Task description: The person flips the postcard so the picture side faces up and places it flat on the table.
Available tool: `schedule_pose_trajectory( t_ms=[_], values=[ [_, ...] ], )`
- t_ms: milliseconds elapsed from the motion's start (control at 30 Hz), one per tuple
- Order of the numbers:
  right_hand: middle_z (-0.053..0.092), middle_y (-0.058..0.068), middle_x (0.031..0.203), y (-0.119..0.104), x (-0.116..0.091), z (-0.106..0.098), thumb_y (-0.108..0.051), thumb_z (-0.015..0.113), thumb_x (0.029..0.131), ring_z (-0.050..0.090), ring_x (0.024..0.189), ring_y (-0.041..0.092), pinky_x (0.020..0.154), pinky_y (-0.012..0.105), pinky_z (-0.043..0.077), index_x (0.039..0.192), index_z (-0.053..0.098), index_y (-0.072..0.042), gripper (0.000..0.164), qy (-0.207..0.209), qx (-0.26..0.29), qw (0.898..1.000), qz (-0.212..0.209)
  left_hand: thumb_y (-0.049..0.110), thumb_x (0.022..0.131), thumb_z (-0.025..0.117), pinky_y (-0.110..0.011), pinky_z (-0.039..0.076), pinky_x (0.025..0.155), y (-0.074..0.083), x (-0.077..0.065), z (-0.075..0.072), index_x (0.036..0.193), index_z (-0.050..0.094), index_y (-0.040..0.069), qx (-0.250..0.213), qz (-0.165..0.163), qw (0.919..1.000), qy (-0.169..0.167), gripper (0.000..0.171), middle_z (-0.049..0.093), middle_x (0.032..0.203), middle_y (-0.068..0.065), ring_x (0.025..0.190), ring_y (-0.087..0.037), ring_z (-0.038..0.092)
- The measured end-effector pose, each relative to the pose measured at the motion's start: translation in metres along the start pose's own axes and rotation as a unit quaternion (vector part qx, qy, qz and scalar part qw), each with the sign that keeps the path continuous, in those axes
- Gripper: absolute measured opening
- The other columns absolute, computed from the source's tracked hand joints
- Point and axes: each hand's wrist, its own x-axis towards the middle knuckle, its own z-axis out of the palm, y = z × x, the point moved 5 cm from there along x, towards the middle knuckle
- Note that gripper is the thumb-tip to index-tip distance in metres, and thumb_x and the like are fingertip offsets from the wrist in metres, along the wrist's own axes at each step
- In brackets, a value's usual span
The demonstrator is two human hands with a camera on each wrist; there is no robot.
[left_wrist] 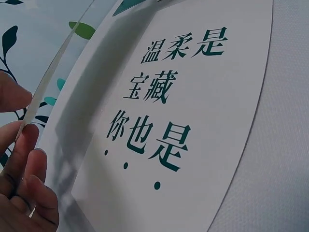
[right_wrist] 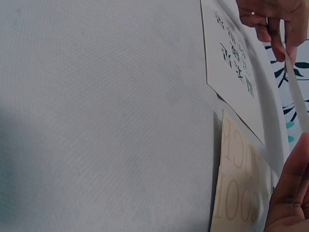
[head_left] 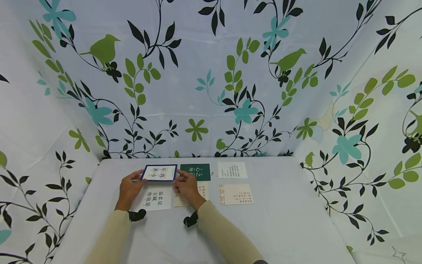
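Note:
Both hands hold a blue-bordered white card point(head_left: 160, 173) above the table, toward its far side. My left hand point(head_left: 128, 189) pinches its left edge between thumb and fingers. At the right edge, my right hand point(head_left: 188, 187) grips it the same way. From the left wrist the held card point(left_wrist: 53, 60) appears nearly edge-on. Just below it lies a white card with dark green characters point(head_left: 156, 198), large in the left wrist view. A cream card with pale orange letters point(right_wrist: 236, 188) lies beside that one, partly covered by my right hand in the head view.
A dark green card point(head_left: 203, 175) lies just right of the held card. Farther right are a white card with small text point(head_left: 232, 170) and a cream card with a patterned left edge point(head_left: 236, 194). A leaf-and-bird patterned cloth point(head_left: 184, 91) hangs behind the white table point(head_left: 280, 220).

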Motion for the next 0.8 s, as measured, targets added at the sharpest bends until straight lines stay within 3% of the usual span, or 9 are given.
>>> schedule_pose_trajectory(
  t_ms=[400, 633, 800],
  values=[
    [0.074, 0.0, 0.098, 0.0032, 0.001, -0.0027, -0.008, 0.075, 0.097, 0.072, 0.072, 0.014, 0.063, 0.024, 0.06, 0.138, 0.071, -0.025, 0.045, 0.007, 0.004, 1.0, 0.0, 0.018, 0.1, 0.073, -0.037, 0.042, 0.09, 0.002, -0.0011, 0.0014, 0.158, 0.049, 0.008, 0.023, 0.03, 0.9992, -0.014, 0.064, 0.056, 0.148, -0.026, 0.115, -0.033, 0.055],
    [0.075, 0.0, 0.101, 0.0034, -0.0017, -0.0029, -0.01, 0.076, 0.097, 0.077, 0.082, 0.022, 0.066, 0.024, 0.061, 0.136, 0.071, -0.022, 0.041, 0.007, 0.011, 1.0, 0.002, 0.018, 0.1, 0.073, -0.038, 0.042, 0.092, -0.0003, -0.0026, 0.0013, 0.156, 0.053, 0.008, 0.014, 0.024, 0.9996, -0.003, 0.06, 0.057, 0.148, -0.024, 0.117, -0.033, 0.054],
    [0.077, 0.001, 0.1, 0.0043, -0.002, -0.0021, -0.009, 0.075, 0.098, 0.076, 0.079, 0.018, 0.065, 0.025, 0.061, 0.133, 0.073, -0.018, 0.036, 0.013, 0.013, 1.0, 0.011, 0.019, 0.1, 0.073, -0.042, 0.041, 0.096, 0.0005, -0.0045, -0.0006, 0.154, 0.055, 0.008, 0.011, 0.013, 0.9998, 0.009, 0.058, 0.058, 0.149, -0.024, 0.121, -0.035, 0.052]
  ],
)
